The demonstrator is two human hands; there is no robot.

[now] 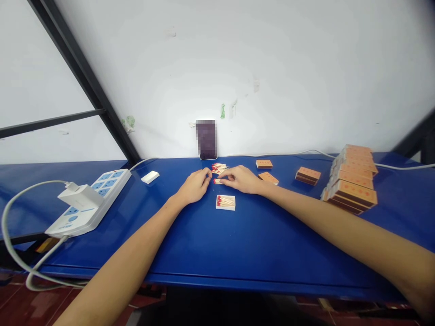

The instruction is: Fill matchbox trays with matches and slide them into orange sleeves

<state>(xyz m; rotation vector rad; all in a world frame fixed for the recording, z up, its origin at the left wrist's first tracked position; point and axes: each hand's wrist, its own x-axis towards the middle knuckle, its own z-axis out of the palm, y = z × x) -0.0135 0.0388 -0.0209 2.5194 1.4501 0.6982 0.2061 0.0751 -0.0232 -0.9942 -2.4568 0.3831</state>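
On the blue table (238, 244) my left hand (194, 185) and my right hand (242, 179) meet over a few red-tipped matches (217, 181). Both hands have their fingers pinched together on these matches. Just behind them lies a loose heap of matches (220, 168). In front of my hands sits an open white matchbox tray (225, 202) filled with matches. An orange matchbox (268, 178) lies right next to my right wrist.
More orange matchboxes (264, 164) (308, 175) lie to the right, and a tall stack of them (353, 184) stands at far right. A dark phone (206, 139) leans on the wall. A white power strip (90, 201) with a plugged charger and a small white block (150, 177) lie left.
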